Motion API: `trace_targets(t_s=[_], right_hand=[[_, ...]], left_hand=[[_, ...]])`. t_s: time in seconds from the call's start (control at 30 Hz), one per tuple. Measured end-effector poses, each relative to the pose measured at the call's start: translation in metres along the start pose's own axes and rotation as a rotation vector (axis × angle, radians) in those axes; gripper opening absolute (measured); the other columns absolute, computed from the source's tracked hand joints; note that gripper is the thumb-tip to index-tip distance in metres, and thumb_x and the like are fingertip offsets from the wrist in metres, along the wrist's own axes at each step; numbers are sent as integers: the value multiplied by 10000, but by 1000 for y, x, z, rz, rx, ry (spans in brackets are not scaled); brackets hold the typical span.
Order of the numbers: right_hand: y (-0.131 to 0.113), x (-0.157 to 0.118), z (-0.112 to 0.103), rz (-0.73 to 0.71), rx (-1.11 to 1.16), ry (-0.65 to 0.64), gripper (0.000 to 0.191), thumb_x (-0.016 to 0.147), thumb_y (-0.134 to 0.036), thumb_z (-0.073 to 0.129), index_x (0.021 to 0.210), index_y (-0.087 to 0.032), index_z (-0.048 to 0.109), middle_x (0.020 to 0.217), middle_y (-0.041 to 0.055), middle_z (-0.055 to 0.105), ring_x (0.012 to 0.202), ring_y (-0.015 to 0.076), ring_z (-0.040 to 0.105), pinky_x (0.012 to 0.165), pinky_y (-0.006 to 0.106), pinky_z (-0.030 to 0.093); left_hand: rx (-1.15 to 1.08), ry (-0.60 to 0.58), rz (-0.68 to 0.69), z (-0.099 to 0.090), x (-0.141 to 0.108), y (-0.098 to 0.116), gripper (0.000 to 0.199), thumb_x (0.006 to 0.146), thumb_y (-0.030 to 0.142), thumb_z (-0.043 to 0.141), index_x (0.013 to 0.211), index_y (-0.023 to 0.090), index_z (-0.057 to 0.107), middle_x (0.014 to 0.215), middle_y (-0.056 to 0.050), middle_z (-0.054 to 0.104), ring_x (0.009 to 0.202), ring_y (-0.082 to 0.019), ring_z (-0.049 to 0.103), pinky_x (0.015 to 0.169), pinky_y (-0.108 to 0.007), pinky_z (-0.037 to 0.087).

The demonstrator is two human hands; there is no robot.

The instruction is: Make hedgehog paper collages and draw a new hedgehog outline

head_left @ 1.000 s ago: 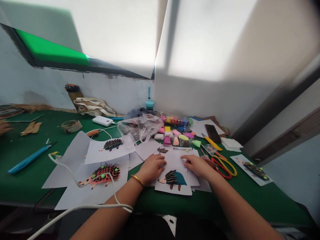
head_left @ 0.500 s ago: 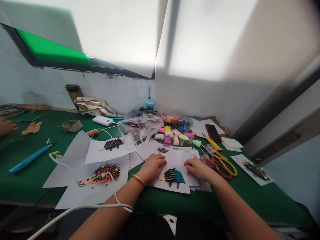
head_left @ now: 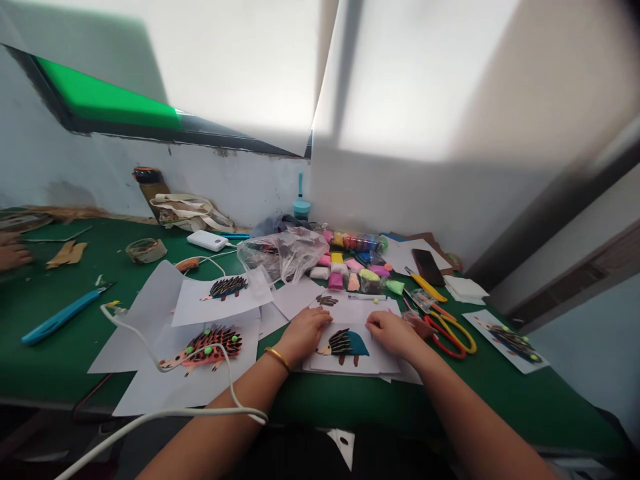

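Note:
A white card with a hedgehog (head_left: 354, 345), its body blue clay with dark spines over the front, lies on white sheets before me. My left hand (head_left: 306, 333), with a gold bangle at the wrist, rests at the card's left side, fingers stretched out over the paper. At the upper right edge, my right hand (head_left: 393, 331) is closed, thumb and forefinger pinched on the card. Just above are several loose dark spine pieces (head_left: 327, 301) and a white pen (head_left: 367, 297) on the paper.
Clay packets (head_left: 336, 281) and a clear plastic bag (head_left: 285, 253) lie behind. Scissors (head_left: 453, 337), a yellow cutter (head_left: 425, 283) and a phone (head_left: 427, 267) are right. Left are hedgehog pictures (head_left: 213, 348), a white cable (head_left: 165, 413), a blue knife (head_left: 65, 317) and another person's hand (head_left: 13, 253).
The hedgehog card has moved up and slightly left, straightening over the sheets beneath. My hands stay at its two sides. At far left, the other person's hand has shifted.

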State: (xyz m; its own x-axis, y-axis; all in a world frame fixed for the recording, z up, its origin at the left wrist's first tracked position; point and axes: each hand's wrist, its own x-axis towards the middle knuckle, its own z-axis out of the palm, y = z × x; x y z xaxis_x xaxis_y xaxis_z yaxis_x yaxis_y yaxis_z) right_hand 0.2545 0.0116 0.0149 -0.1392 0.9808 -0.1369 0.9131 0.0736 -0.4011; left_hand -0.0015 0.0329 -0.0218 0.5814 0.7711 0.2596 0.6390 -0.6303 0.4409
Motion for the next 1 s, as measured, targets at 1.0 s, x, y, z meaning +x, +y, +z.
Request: trace_targets(t_s=[1.0], right_hand=[[-10,-1,49,-188,508,456,170,827,-311,543,855,-221,685,987,59,668,948,228,627,873,370,486]], left_hand=[[121,-120,99,-7,-7,5,938,531,720,749,1317,264,517,1433,-93,466,1348,-349,372,1149,-520,239]])
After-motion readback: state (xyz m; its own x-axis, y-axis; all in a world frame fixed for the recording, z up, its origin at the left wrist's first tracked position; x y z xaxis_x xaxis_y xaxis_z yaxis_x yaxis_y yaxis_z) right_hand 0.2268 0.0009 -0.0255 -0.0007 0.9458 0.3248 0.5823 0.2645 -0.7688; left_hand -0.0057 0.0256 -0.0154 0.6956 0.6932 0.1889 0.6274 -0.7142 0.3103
